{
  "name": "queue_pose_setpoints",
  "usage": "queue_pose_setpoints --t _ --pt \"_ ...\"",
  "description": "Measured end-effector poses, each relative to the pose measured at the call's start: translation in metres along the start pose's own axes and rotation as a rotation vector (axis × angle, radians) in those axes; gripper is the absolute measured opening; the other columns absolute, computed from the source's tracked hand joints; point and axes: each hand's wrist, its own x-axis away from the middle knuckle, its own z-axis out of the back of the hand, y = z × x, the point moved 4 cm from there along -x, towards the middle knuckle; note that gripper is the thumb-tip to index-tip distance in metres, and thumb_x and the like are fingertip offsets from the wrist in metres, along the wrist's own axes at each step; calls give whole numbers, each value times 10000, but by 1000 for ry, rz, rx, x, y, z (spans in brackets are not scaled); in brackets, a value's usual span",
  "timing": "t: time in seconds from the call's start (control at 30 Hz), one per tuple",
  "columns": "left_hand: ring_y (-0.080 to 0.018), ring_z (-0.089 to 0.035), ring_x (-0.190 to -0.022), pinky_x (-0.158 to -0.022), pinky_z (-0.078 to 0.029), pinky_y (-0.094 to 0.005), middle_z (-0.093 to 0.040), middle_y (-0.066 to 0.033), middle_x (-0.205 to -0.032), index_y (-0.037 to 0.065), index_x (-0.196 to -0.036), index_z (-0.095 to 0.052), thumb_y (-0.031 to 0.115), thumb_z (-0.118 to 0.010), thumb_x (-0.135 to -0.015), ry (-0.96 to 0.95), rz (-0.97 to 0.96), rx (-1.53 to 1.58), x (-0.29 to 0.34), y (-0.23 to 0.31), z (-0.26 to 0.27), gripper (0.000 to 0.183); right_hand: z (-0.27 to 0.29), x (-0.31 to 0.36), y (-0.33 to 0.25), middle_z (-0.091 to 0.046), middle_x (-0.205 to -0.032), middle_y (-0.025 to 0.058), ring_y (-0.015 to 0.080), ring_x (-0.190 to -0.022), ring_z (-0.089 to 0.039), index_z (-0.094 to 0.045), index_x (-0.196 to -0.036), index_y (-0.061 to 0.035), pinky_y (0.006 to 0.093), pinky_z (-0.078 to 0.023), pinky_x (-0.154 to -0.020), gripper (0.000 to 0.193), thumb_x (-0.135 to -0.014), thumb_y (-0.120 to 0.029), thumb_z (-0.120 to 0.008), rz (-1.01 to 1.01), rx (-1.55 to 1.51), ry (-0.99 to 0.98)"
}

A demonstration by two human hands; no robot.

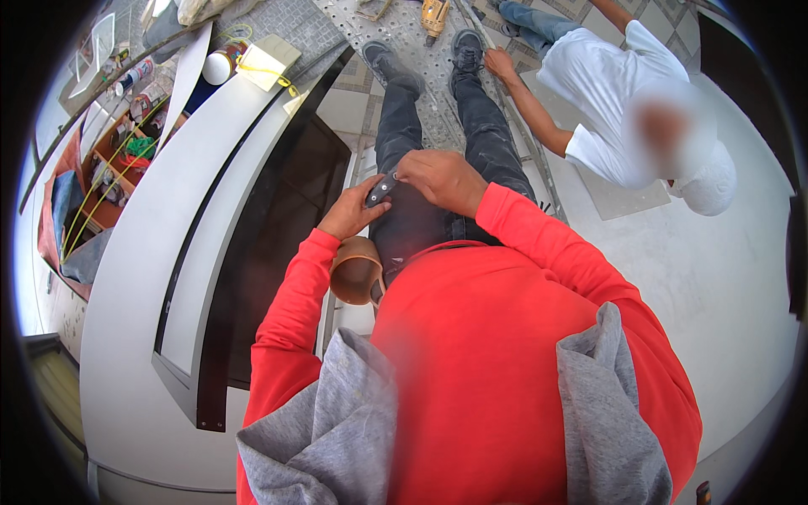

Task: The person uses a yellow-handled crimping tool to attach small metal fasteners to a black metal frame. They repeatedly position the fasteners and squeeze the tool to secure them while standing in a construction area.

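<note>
Over my lap, my left hand (348,212) is closed around a short dark grey handle with light rivets (379,192), which may belong to a knife or similar tool. My right hand (444,180) meets its upper end with thumb and fingers pinched together. Whatever lies between those fingertips is too small or hidden to make out. Just below my left wrist, beside my left thigh, is a brown cup-shaped container (355,271) with its mouth showing.
My legs stretch along a perforated metal platform (438,114), with a yellow power tool (434,18) past my feet. At right, a person in a white shirt (602,80) has a hand at the platform's edge. A white panel (160,252) and a cluttered orange-brown box (108,189) are left.
</note>
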Motion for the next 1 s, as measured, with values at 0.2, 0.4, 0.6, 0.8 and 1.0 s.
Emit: queue_pose_setpoints --t 0.2,0.4,0.6,0.8,1.0 --pt "-382 -709 -986 -895 -535 -409 -722 -246 -1041 12 -1439 -516 190 -756 -900 11 7 -165 -4 2 1 616 2 -9 -15 -630 -891 86 296 -852 -676 -618 -965 -53 411 -545 -712 145 -830 -49 -669 69 233 -98" --pt "-412 -700 -1000 -877 -537 -429 -710 -269 -1041 14 -1428 -524 209 -767 -889 33 5 -167 -5 -3 -2 623 -6 1 1 -621 -920 94 292 -879 -675 -630 -969 -73 416 -529 -725 80 -894 -98 -641 -121 84 -71" --pt "-423 -701 -995 -877 -535 -444 -709 -280 -1046 23 -1423 -532 216 -766 -888 27 15 -159 3 -9 -9 614 -15 21 16 -684 -945 113 320 -870 -678 -652 -979 -56 403 -522 -737 93 -896 -94 -670 -298 -294 71" --pt "-364 -724 -1012 -901 -537 -424 -744 -200 -1057 30 -1413 -539 161 -753 -900 51 1 -285 11 -12 -26 571 -10 32 0 -681 -925 109 286 -849 -685 -648 -986 -20 362 -537 -748 95 -915 -70 -687 -172 -162 130" --pt "-424 -699 -1016 -894 -534 -451 -717 -265 -1074 34 -1412 -544 223 -768 -889 45 10 -281 29 -22 -34 600 -22 43 -9 -662 -902 111 289 -818 -665 -635 -972 -26 378 -524 -723 80 -923 -71 -679 -229 -114 -7"
